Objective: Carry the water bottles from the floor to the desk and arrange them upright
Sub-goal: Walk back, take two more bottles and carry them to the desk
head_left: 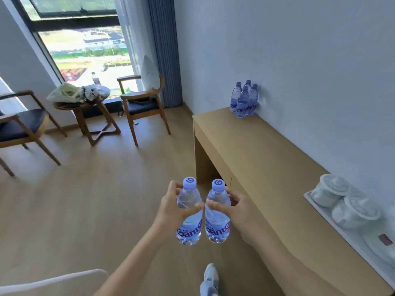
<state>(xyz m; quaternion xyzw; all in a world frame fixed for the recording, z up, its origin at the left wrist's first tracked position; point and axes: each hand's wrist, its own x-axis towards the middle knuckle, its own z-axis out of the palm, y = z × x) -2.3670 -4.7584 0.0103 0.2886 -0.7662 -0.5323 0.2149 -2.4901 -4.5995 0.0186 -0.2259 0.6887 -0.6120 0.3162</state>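
Both hands were out in front, each gripping one water bottle, upright, in the air over the wooden floor (85, 199), beside the near end of the desk (267, 167).

The left hand (171, 207) held the left bottle (189, 212) around its upper body. The thumb was curled across the front of the bottle just below the shoulder, and the fingers were wrapped round the far side, with their tips showing near the neck under the cap. The label and base hung below the hand.

The right hand (235, 207) held the right bottle (218, 211) the same way: thumb across the front at mid-height, fingers curled behind, only partly visible. That cap also stood clear above the fingers.

The two bottles were just beside each other, almost touching at the body, and the thumb tips nearly met in the gap between them. Both caps were on.

A cluster of four bottles (244, 99) stood upright at the far end of the desk, close to the wall, touching one another.

On the near right of the desk sat a white tray (342, 233) with white lidded cups (330, 190). Two wooden chairs (141, 103) flanked a round side table (85, 105) by the window, and another bottle (96, 79) stood on that table. A shoe (210, 278) showed at the bottom edge.
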